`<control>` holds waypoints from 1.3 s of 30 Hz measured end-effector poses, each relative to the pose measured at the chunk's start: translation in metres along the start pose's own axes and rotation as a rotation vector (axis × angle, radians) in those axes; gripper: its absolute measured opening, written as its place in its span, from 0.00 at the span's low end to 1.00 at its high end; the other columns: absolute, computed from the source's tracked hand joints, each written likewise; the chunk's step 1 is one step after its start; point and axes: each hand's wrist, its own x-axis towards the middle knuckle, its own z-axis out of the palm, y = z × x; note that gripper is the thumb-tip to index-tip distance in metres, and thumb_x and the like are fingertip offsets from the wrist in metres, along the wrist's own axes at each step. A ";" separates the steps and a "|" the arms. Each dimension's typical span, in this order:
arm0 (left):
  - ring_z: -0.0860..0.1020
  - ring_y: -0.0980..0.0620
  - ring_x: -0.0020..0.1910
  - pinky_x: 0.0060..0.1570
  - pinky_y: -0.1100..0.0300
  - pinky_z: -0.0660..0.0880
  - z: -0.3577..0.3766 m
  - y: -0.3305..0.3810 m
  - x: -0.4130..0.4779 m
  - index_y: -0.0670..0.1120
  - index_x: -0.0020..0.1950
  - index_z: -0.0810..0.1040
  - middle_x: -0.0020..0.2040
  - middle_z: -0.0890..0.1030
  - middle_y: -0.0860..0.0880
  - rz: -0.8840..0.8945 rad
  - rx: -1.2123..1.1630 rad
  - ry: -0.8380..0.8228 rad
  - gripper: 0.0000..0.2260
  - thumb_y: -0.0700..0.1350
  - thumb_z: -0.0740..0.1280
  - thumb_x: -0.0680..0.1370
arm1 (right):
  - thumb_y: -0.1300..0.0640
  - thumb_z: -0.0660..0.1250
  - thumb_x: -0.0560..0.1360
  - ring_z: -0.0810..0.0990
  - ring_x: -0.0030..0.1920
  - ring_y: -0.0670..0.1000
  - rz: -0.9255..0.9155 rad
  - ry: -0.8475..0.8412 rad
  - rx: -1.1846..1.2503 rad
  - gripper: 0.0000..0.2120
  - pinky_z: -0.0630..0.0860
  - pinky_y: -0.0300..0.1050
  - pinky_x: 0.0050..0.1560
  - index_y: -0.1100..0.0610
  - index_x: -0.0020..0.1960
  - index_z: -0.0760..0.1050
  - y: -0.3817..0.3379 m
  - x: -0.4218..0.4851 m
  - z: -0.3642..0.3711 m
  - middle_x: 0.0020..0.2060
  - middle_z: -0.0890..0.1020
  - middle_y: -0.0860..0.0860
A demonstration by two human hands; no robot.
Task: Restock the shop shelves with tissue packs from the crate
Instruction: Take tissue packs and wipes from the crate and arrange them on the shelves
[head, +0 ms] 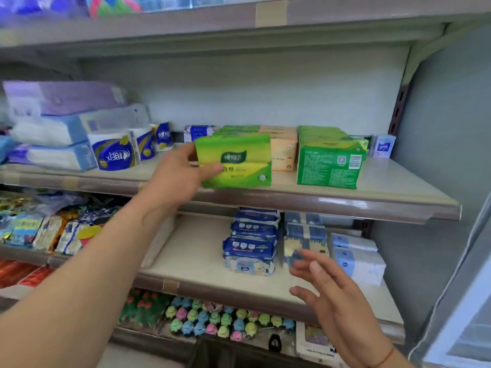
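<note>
My left hand [183,168] grips the bright green and yellow plastic-wrapped tissue pack [236,160] by its left end, thumb laid across the printed front and the fingers curled round behind. That end grip looks chosen so the pack can slide in long side forward, label facing the aisle. The pack stands upright near the front edge of the beige middle shelf [385,179]. Its base appears to touch the board, though I cannot tell whether its weight is down. It sits directly in front of a row of matching green packs [239,128], so I judge it is meant to become the row's front face. My right hand [329,293] hangs lower and to the right with its fingers spread and loosely bent. It holds nothing and touches nothing, probably free to steady the pack or fetch another. Just right of the held pack are pale peach tissue packs [283,150], then a darker green bundle with barcodes [329,163]. To the left stand blue and white wrapped paper rolls [114,152]. On the lower shelf [196,251], behind my right hand, is a stack of dark blue wrapped packs [249,248]. I cannot make out the crate with any certainty.
</note>
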 end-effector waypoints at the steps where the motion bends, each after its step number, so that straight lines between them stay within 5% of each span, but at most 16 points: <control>1: 0.84 0.56 0.52 0.60 0.53 0.79 -0.004 -0.001 0.020 0.51 0.65 0.80 0.55 0.85 0.55 -0.006 0.016 0.016 0.17 0.42 0.75 0.77 | 0.52 0.70 0.74 0.82 0.58 0.59 0.012 -0.002 0.010 0.15 0.81 0.53 0.51 0.56 0.58 0.85 0.001 0.005 0.004 0.55 0.83 0.61; 6: 0.84 0.45 0.55 0.61 0.45 0.80 -0.011 -0.039 0.117 0.45 0.65 0.79 0.56 0.85 0.48 -0.148 0.055 0.019 0.19 0.38 0.76 0.75 | 0.53 0.75 0.70 0.81 0.53 0.60 0.075 0.007 0.051 0.15 0.81 0.51 0.45 0.59 0.53 0.86 0.014 0.031 0.008 0.49 0.84 0.62; 9: 0.83 0.43 0.56 0.61 0.43 0.79 -0.005 -0.069 0.152 0.43 0.64 0.79 0.57 0.85 0.46 -0.234 0.086 -0.027 0.18 0.37 0.76 0.75 | 0.44 0.87 0.55 0.83 0.51 0.58 0.081 -0.028 0.098 0.36 0.81 0.50 0.44 0.60 0.57 0.85 0.016 0.046 0.007 0.50 0.84 0.62; 11: 0.82 0.44 0.58 0.63 0.44 0.78 0.002 -0.078 0.166 0.43 0.65 0.79 0.59 0.84 0.46 -0.252 0.092 -0.045 0.18 0.37 0.75 0.76 | 0.43 0.87 0.52 0.83 0.51 0.58 0.069 -0.053 0.142 0.40 0.81 0.51 0.44 0.60 0.59 0.83 0.012 0.053 0.009 0.51 0.84 0.62; 24: 0.80 0.44 0.61 0.65 0.45 0.77 0.026 -0.096 0.205 0.43 0.70 0.74 0.62 0.82 0.46 -0.270 0.094 -0.117 0.20 0.38 0.72 0.79 | 0.45 0.84 0.61 0.82 0.55 0.59 -0.040 -0.149 0.180 0.35 0.80 0.52 0.46 0.59 0.63 0.81 -0.011 0.074 0.025 0.56 0.83 0.63; 27: 0.81 0.44 0.60 0.65 0.45 0.77 0.024 -0.098 0.207 0.43 0.68 0.75 0.62 0.82 0.46 -0.285 0.121 -0.110 0.19 0.40 0.73 0.78 | 0.49 0.78 0.69 0.82 0.55 0.58 -0.045 -0.138 0.149 0.25 0.79 0.52 0.47 0.59 0.62 0.82 -0.011 0.073 0.026 0.56 0.82 0.63; 29: 0.82 0.43 0.58 0.64 0.45 0.78 0.023 -0.096 0.205 0.43 0.64 0.78 0.60 0.83 0.45 -0.290 0.169 -0.080 0.18 0.44 0.76 0.76 | 0.55 0.72 0.77 0.81 0.55 0.59 -0.050 -0.119 0.137 0.15 0.78 0.53 0.48 0.60 0.61 0.82 -0.011 0.073 0.024 0.55 0.83 0.63; 32: 0.80 0.43 0.51 0.58 0.49 0.79 0.019 -0.072 0.179 0.41 0.51 0.80 0.49 0.83 0.44 -0.217 0.455 0.025 0.16 0.54 0.74 0.77 | 0.58 0.64 0.77 0.81 0.53 0.58 -0.062 -0.101 0.118 0.15 0.76 0.53 0.49 0.61 0.60 0.83 -0.014 0.071 0.020 0.53 0.83 0.61; 35: 0.75 0.45 0.46 0.51 0.51 0.74 0.017 -0.048 0.131 0.50 0.39 0.72 0.40 0.76 0.48 -0.099 0.527 0.195 0.13 0.53 0.68 0.80 | 0.58 0.65 0.77 0.80 0.52 0.57 -0.083 -0.085 0.075 0.14 0.76 0.51 0.47 0.60 0.58 0.84 -0.017 0.066 0.015 0.50 0.83 0.60; 39: 0.82 0.50 0.50 0.55 0.52 0.79 0.015 -0.036 0.053 0.51 0.54 0.82 0.48 0.84 0.54 0.019 0.313 0.239 0.09 0.54 0.67 0.79 | 0.59 0.65 0.79 0.80 0.51 0.56 -0.109 -0.094 0.047 0.12 0.76 0.50 0.46 0.59 0.58 0.84 -0.020 0.054 0.006 0.50 0.83 0.59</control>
